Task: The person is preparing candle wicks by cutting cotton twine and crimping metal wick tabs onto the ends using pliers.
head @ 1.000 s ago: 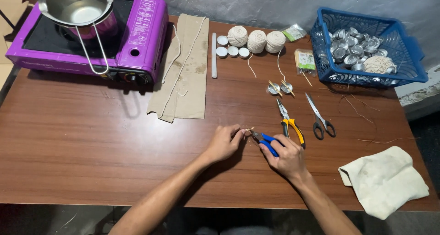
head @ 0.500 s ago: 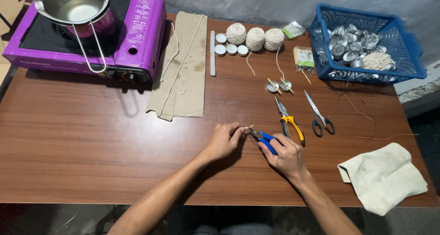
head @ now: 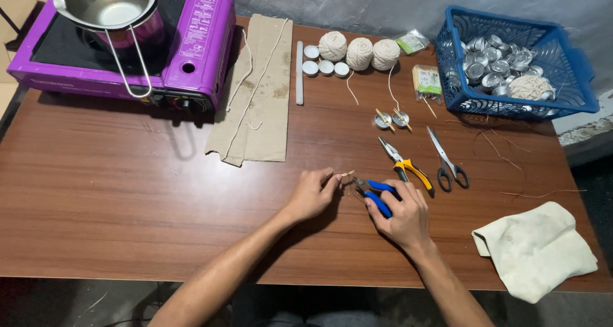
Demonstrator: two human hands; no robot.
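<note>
The left hand [head: 311,196] pinches a small brass-coloured piece [head: 346,173] at its fingertips, just right of which the nose of the blue-handled pliers [head: 373,193] points left toward it, handles clasped in the right hand [head: 403,217].

Even indoor light, soft shadows, sharp focus

Worktable with items lying apart from the work in hand.
Far left: purple portable stove [head: 191,40] bearing a steel pot [head: 108,8]; beside it, a cardboard strip [head: 255,94] with string. Far centre: three twine balls [head: 359,51], small white cups [head: 324,66], a white stick [head: 298,73]. Right: blue basket [head: 575,72] of metal cups, scissors [head: 447,158], yellow-handled pliers [head: 405,164], cream cloth [head: 533,250].
</note>
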